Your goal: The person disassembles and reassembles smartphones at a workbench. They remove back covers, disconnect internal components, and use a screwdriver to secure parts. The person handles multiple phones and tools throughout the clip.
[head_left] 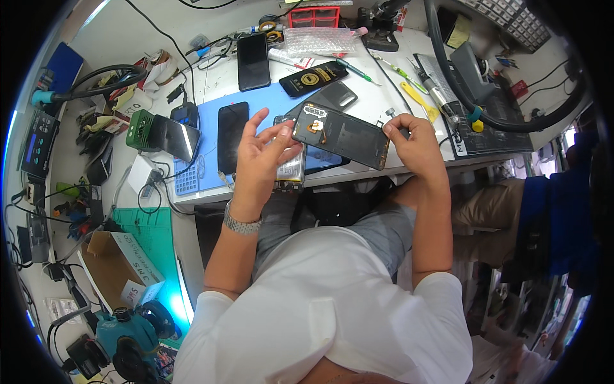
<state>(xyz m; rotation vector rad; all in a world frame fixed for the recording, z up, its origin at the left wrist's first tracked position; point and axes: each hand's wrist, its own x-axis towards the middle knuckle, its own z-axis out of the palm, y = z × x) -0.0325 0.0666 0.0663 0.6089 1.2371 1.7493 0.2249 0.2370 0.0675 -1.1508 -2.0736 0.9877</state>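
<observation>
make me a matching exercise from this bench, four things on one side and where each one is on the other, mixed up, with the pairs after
Things
1. Black rectangular phone back panel
2. Open white-and-brown cardboard box
3. Yellow flat plastic tool
4. Red plastic drawer unit

Places
A. Just behind the clear bubble wrap
B. At the left, overlapping the flat green mat
C. Held near one end by the bare right hand
D. On the white tabletop, just beyond the right hand

Pairs: 1-C; 2-B; 3-D; 4-A
</observation>
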